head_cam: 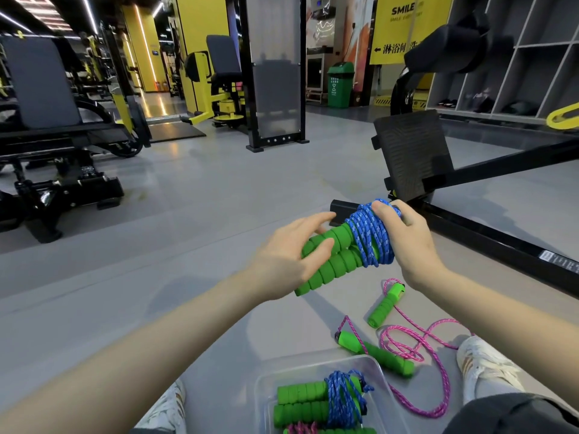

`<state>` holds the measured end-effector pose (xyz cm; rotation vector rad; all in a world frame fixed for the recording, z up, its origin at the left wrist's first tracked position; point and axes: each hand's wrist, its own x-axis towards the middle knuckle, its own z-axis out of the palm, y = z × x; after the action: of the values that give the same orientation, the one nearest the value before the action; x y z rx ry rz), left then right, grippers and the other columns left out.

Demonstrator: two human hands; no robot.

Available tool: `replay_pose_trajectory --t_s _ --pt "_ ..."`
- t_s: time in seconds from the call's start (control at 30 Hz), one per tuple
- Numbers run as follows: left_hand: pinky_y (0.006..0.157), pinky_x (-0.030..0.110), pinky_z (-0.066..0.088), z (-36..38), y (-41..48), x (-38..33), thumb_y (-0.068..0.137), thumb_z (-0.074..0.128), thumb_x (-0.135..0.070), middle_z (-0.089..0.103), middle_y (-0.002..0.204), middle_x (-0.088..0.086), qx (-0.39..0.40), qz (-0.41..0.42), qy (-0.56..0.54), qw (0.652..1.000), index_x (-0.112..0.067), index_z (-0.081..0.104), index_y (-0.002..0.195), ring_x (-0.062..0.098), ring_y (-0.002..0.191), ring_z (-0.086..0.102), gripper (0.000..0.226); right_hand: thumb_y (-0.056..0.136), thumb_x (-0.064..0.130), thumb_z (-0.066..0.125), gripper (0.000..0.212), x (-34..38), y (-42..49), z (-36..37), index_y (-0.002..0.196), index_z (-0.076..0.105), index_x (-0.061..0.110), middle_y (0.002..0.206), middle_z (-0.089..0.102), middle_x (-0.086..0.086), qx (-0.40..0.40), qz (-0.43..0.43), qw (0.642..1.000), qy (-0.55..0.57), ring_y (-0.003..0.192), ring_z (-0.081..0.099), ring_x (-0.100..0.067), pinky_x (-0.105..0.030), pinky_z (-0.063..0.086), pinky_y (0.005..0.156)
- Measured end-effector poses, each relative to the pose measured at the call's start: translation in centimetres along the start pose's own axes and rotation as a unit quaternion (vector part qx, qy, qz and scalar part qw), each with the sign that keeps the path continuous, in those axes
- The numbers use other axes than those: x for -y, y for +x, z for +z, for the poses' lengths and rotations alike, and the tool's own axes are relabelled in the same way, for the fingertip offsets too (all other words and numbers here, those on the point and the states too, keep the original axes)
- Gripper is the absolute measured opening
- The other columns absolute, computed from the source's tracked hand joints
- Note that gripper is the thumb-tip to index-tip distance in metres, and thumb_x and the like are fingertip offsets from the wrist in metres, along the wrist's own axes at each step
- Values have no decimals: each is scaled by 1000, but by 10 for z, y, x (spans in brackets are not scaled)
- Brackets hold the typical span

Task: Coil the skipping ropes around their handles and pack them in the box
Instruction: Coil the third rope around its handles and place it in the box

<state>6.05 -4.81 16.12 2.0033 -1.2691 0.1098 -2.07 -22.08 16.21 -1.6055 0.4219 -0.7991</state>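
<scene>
My right hand grips the top end of a blue skipping rope coiled around its two green foam handles, held in the air. My left hand has its fingers spread and rests on the lower part of those handles. Below, a clear plastic box holds a coiled blue rope bundle and part of a pink one at its bottom edge. A pink skipping rope lies loose on the floor to the right of the box, with its two green handles apart.
I sit on a grey gym floor with a white shoe on the right and another on the left. A black machine frame and footplate stand close ahead on the right. More gym machines stand farther off on the left.
</scene>
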Motion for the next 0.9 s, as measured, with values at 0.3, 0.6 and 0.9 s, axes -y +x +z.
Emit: replay_pose_trajectory --t_s 0.3,0.6,0.9 --pt "68 33 51 29 -19 33 78 71 -33 62 122 14 -75 325 416 846 -17 41 132 30 89 63 65 87 42 57 26 -25 -20 -1 95 63 18 89 69 -5 29 199 979 34 70 66 -19 -25 51 47" --pt "57 33 54 53 -56 56 91 34 -35 59 123 22 41 283 384 878 -20 39 133 32 78 62 45 86 49 55 41 -39 -44 -10 107 50 14 92 60 -15 54 394 916 52 76 60 -26 -36 48 67" --pt "53 33 57 106 -103 78 85 34 -44 63 118 17 84 245 307 916 -20 40 131 28 79 68 52 57 67 56 92 -99 -107 1 138 32 32 135 49 -3 -202 361 905 102 108 59 -34 -37 53 74"
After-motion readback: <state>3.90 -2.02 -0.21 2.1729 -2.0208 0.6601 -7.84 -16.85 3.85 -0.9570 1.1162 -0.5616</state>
